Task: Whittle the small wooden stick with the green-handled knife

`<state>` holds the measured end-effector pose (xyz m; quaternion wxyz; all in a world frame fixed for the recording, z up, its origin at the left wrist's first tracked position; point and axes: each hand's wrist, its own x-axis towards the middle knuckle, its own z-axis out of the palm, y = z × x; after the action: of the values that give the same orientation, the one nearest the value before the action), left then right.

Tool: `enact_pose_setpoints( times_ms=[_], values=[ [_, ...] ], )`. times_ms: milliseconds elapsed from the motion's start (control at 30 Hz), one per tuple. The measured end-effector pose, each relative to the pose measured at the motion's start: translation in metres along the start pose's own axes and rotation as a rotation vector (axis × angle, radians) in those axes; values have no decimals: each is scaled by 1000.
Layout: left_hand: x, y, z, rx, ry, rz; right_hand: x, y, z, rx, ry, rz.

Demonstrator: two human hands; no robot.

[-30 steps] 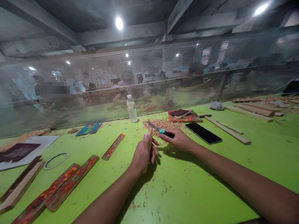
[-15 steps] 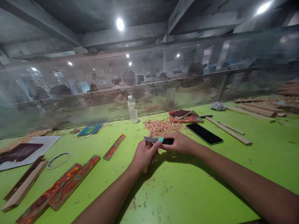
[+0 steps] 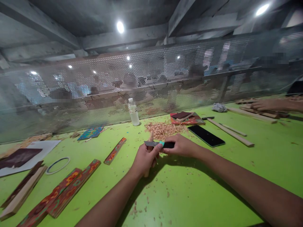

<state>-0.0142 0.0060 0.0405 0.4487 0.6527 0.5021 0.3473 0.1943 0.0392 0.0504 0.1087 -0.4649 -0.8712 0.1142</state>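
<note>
- Gripping a small wooden stick (image 3: 150, 138), the left hand (image 3: 145, 157) is closed in a fist around it at the middle of the green table (image 3: 189, 195); the stick's tip pokes up above the thumb.
- Right hand (image 3: 181, 145): fingers curled and pinching the dark handle of a knife (image 3: 159, 144) (teal collar where the handle meets the blade). The blade points left and lies across the stick's upper end, touching it as far as I can tell.
- Left thumb presses against the knife near the teal collar.
- Pile of wood shavings (image 3: 163, 127) on the table just beyond both hands; loose chips scattered nearer the camera.
- Black phone (image 3: 206, 135) flat on the table, right of the hands and near them.
- Clear plastic bottle (image 3: 133, 112) upright at the far edge, against the perforated screen (image 3: 94, 85).
- Painted wooden strips (image 3: 71, 186) lie to the near left; a ring (image 3: 57, 165) beside them.
- Another person's hand (image 3: 267, 104) rests on wood pieces at far right.
</note>
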Motion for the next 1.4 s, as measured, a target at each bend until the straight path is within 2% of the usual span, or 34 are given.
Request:
enact_pose_setpoints(
  times_ms=[400,800,900,1033,1133,1400],
  values=[
    [-1,0,-1,34,29,-40,-1,-6,-3,-67,46,29],
    [2,-12,4,-34,123,-9,-1,-15,6,-20,189,77],
    [1,-13,4,-57,156,15,-1,-14,5,15,237,93],
    [0,-13,3,-62,144,38,-2,-11,-2,34,282,131],
    [0,-14,3,-57,127,59,-3,-8,-7,45,256,127],
    [0,-13,3,-34,52,133,-4,-11,-3,54,62,14]
  ],
)
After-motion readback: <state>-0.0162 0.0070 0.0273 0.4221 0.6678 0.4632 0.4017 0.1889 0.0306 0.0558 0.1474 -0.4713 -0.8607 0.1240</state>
